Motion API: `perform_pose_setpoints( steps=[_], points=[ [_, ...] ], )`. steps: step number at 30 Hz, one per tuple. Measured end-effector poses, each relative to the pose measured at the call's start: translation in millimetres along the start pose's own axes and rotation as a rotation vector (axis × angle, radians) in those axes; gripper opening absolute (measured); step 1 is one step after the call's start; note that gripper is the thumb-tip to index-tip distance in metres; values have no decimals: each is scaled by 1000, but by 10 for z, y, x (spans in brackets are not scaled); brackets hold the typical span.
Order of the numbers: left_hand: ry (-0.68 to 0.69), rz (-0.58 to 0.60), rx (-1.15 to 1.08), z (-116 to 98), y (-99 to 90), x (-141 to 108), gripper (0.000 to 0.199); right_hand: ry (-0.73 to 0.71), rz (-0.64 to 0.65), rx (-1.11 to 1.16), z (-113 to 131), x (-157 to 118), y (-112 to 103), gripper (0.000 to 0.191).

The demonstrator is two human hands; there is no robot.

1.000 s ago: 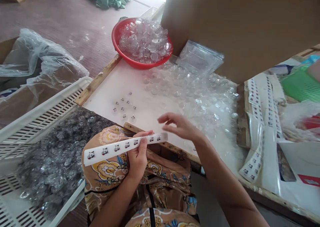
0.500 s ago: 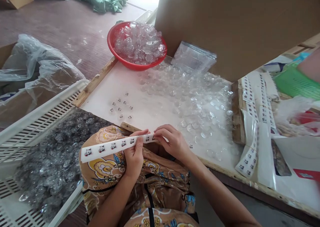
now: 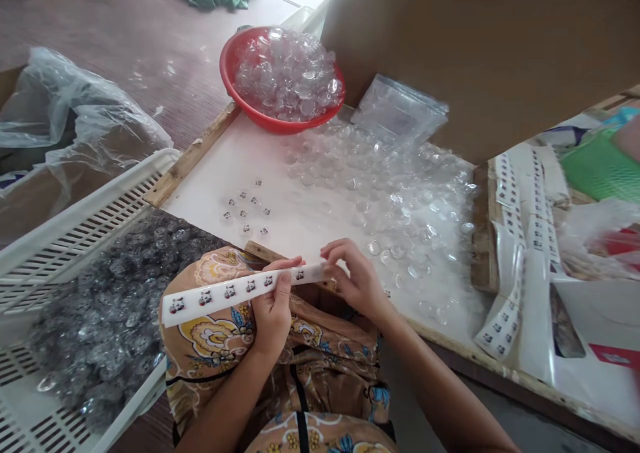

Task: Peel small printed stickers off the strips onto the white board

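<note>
A white strip of small panda stickers point(image 3: 215, 294) slants across my lap. My left hand point(image 3: 273, 310) grips it near its right part, thumb on top. At the strip's right end is my right hand point(image 3: 353, 276), its fingers bent and pinched together; what lies between the fingertips is too small to make out. Beyond my hands is a white board point(image 3: 200, 190) with many clear round discs point(image 3: 395, 253) spread over it. Several discs with panda pictures point(image 3: 243, 213) lie on its left part.
A red bowl point(image 3: 227, 73) heaped with clear discs stands at the board's far edge, beside a clear plastic box point(image 3: 397, 110). On the left is a white crate point(image 3: 95, 220) of finished-looking discs. Sticker strips point(image 3: 510, 240) lie at right, near a brown cardboard panel point(image 3: 475, 53).
My right hand has moved slightly right and up, and a sticker near the strip's right end no longer shows. The whole view has shifted a little.
</note>
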State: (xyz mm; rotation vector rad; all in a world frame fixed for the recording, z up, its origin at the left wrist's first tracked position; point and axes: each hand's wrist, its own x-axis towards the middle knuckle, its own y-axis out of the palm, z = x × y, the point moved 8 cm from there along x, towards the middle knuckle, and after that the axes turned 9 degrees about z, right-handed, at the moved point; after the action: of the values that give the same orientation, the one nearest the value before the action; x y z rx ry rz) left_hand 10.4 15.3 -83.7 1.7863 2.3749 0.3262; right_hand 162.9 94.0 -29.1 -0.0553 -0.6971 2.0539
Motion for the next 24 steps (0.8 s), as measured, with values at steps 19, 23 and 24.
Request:
perform_pose_setpoints(
  steps=[19, 23, 24],
  points=[
    [-166, 291, -205, 154, 214, -93, 19, 578, 91, -2, -864, -111, -6, 16],
    [-161, 284, -192, 128, 214, -78, 19, 561, 84, -151, -823, -127, 10, 8],
    [-160, 283, -188, 123, 213, -76, 19, 533, 74, -199, -797, -120, 20, 6]
  ],
)
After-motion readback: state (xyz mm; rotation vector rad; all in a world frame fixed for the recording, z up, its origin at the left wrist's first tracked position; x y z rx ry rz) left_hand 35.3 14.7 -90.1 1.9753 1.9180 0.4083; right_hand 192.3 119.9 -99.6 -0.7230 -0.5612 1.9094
